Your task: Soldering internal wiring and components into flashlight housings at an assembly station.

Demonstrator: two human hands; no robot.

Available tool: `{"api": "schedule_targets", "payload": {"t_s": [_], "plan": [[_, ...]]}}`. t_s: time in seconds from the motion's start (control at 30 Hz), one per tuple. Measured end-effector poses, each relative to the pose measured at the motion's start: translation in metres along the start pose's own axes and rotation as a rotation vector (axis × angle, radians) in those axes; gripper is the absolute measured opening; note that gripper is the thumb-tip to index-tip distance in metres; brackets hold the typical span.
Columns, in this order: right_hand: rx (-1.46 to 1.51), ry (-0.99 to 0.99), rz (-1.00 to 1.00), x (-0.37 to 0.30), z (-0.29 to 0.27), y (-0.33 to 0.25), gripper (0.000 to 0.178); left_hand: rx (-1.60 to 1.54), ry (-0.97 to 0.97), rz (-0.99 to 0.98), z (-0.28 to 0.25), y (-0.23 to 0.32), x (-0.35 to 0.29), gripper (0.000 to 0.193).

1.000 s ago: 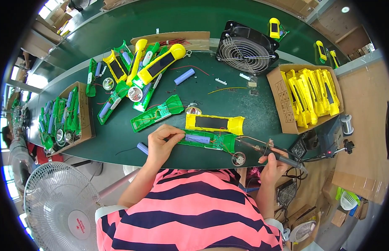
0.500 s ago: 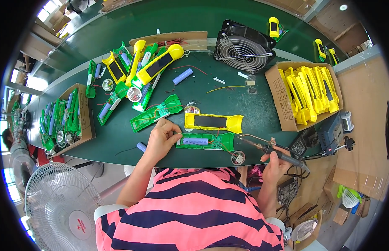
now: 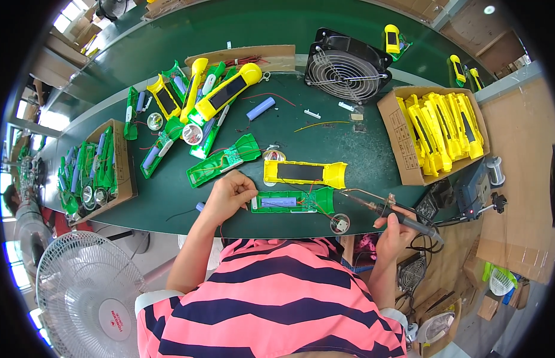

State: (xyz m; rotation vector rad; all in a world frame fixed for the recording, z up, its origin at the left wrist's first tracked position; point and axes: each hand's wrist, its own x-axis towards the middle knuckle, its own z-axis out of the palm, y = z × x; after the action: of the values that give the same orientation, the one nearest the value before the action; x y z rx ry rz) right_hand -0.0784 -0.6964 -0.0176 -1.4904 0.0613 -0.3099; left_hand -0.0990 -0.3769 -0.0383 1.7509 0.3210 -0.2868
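Pinches with the left hand point(image 3: 231, 192), anything between the tips too small to tell; grips one soldering iron point(image 3: 417, 226) in the right hand point(image 3: 394, 237) by the surface's point(image 3: 367, 152) near edge, open room beyond. Counts one green half-shell point(image 3: 325, 200) just right of the left hand, one blue cell point(image 3: 278, 202) inside, one yellow half-shell point(image 3: 334, 174) just beyond; farther out, one black fan point(image 3: 346, 77), two filled cartons point(image 3: 402, 140).

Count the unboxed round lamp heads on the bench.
4 visible: two lamp heads in the left pile, one behind the yellow shell, one left of the right hand. The pile may hide more.
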Motion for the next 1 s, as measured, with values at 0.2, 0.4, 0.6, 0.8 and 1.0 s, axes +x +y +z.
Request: {"api": "schedule_targets", "payload": {"t_s": [0.2, 0.4, 0.6, 0.8, 1.0], "plan": [[0.004, -0.012, -0.014, 0.0, -0.005, 0.003, 0.018, -0.047, -0.091, -0.106, -0.009, 0.005, 0.002, 0.009], [0.005, 0.017, -0.016, 0.001, -0.002, 0.0, 0.02, 0.176, -0.038, 0.099, -0.003, 0.008, -0.002, 0.025], [0.009, 0.017, -0.034, 0.002, -0.006, 0.002, 0.019, 0.563, 0.134, 0.341, 0.008, 0.029, -0.006, 0.021], [0.04, 0.008, -0.028, -0.002, -0.007, 0.003, 0.017, 1.041, 0.298, 0.447, 0.033, 0.035, 0.024, 0.018], [0.07, 0.009, -0.06, -0.005, -0.01, 0.005, 0.017, 0.66, 0.43, 0.542, 0.031, 0.026, 0.018, 0.028]]}}
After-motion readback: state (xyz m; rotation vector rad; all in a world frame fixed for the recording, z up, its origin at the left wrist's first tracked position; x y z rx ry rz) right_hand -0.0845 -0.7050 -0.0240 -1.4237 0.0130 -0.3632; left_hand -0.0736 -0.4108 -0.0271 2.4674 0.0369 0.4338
